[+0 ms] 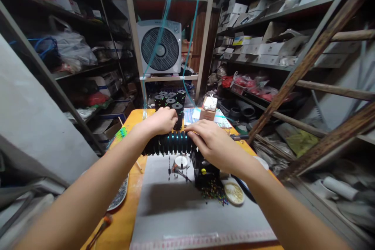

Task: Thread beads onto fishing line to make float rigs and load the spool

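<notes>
A row of black ribbed spools point(172, 142) lies crosswise above a white sheet, with bluish glints along its top. My left hand point(164, 120) is over its back edge, fingers curled in and closed; whatever they grip is hidden. At the row's right end is my right hand point(209, 138), its index finger and thumb brought together at the tips; anything between them is too fine to make out. Thin strands with small dark beads point(169, 171) hang from the row's front. Behind my left hand stand several upright black spools point(177, 106) with grey tops.
The white sheet point(164, 215) covers part of the yellow table point(120, 222). On it are colourful small beads point(215, 192), a dish of pale pieces point(234, 193) and a white round container point(181, 161). A brown box point(208, 114) stands behind. A wooden ladder point(293, 82) leans at right.
</notes>
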Available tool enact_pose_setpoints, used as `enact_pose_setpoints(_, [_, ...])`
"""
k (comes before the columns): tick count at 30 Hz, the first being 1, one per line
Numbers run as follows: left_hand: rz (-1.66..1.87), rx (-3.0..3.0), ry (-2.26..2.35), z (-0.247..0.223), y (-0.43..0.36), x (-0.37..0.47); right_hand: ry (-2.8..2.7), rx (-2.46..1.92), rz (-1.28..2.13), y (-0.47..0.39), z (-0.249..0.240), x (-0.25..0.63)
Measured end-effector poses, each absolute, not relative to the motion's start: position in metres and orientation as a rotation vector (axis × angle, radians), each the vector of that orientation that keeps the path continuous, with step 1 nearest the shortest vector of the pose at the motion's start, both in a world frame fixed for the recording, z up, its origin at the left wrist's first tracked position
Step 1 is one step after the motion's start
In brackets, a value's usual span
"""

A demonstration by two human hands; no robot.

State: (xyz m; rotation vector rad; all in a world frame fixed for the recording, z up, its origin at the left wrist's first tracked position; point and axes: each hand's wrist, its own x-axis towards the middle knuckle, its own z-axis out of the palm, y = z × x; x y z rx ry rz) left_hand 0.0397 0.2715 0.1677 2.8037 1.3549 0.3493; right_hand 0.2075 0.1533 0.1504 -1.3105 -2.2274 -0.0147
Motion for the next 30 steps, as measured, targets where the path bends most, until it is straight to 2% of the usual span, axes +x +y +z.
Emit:
enact_pose_setpoints(7, [0.592,2.843,1.244,0.195,0.233,0.026,-2.274,-1.374,0.103,0.181,0.156,0.212])
enact_pose_setpoints(13, [0.514,2.793,1.291,0.169,0.203,0.017,-2.233,-1.311,0.162,0.182,0.155,0.218])
enact_pose_setpoints(20, [0.485,2.73,1.485,0.159,0.2,0.02,-2.127,-1.231,0.052,0.154,0.159,0.212])
enact_pose_setpoints(30, [0.524,2.712,1.46,0.16,0.197,0.021,-2.018,-0.946,-0.254,0.133,0.127,0.209])
